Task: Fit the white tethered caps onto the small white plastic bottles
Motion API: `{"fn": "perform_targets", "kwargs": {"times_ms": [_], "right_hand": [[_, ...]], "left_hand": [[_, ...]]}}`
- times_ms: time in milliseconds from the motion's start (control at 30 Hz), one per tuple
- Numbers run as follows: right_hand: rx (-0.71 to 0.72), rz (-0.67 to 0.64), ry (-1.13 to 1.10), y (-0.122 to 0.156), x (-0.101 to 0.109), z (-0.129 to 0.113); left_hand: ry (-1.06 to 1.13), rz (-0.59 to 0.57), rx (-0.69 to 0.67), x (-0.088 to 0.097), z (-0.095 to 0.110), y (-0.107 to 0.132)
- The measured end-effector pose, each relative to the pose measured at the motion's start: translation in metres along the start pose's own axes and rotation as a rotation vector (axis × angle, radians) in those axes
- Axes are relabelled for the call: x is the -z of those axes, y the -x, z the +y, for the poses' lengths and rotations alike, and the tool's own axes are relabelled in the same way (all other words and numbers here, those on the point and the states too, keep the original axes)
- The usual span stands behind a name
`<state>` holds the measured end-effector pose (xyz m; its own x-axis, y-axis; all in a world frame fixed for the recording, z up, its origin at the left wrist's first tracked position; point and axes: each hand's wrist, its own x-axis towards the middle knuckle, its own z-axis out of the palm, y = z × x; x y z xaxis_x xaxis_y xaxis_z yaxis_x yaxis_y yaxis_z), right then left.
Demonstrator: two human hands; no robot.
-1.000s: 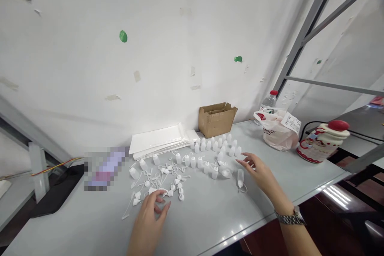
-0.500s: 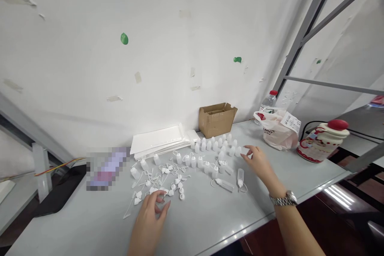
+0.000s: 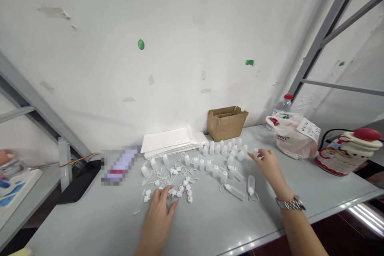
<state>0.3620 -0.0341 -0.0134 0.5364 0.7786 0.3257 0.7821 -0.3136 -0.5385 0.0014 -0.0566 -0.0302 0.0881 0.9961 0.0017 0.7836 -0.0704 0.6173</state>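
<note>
Several small white plastic bottles (image 3: 222, 149) stand in rows on the grey table (image 3: 210, 216). Loose white caps with thin tethers (image 3: 177, 180) lie scattered to their left. My left hand (image 3: 159, 214) rests at the near edge of the caps, fingers curled down on them; what they grip is hidden. My right hand (image 3: 268, 164), with a metal watch on the wrist, pinches a small white bottle (image 3: 255, 152) at the right end of the rows. Two bottles lie on their sides (image 3: 237, 192) near that hand.
A stack of white sheets (image 3: 171, 141) and an open cardboard box (image 3: 226, 122) sit against the wall. A plastic bag (image 3: 292, 136), a water bottle (image 3: 282, 106) and a red-and-white jug (image 3: 345, 150) are at the right. A black pad (image 3: 79, 182) lies at the left.
My right hand moved away from the lying bottles to the right end of the standing rows and closed on a bottle. The left hand stayed at the caps. The view shifted left.
</note>
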Motion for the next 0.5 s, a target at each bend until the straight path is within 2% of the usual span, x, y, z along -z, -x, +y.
{"fn": "perform_targets", "kwargs": {"times_ms": [67,100,133,167,233,300,333,433,500], "right_hand": [[0.064,0.239,-0.102,0.013,0.015,-0.019],[0.111,0.299,-0.156,0.022,0.020,-0.032],[0.179,0.288,-0.214,0.033,0.023,-0.045],[0.251,0.211,-0.273,0.046,0.024,-0.059],[0.346,-0.087,-0.378,0.073,0.017,-0.085],[0.376,-0.417,-0.436,0.099,0.001,-0.106],[0.364,-0.525,-0.450,0.110,-0.008,-0.115],[0.346,-0.741,-0.470,0.133,-0.030,-0.134],[0.356,-0.816,-0.467,0.140,-0.040,-0.143]], "left_hand": [[-0.093,-0.011,-0.011,0.000,0.004,-0.004],[-0.142,-0.011,-0.017,0.001,0.005,-0.006],[-0.183,-0.010,-0.022,0.001,0.007,-0.008],[-0.212,-0.014,-0.025,0.002,0.008,-0.009],[-0.239,-0.022,-0.020,0.002,0.010,-0.011],[-0.234,-0.021,-0.007,0.002,0.009,-0.011],[-0.219,-0.017,-0.003,0.003,0.008,-0.010],[-0.115,0.008,0.011,0.006,0.002,-0.009],[-0.047,0.062,0.034,0.011,-0.004,-0.009]]}}
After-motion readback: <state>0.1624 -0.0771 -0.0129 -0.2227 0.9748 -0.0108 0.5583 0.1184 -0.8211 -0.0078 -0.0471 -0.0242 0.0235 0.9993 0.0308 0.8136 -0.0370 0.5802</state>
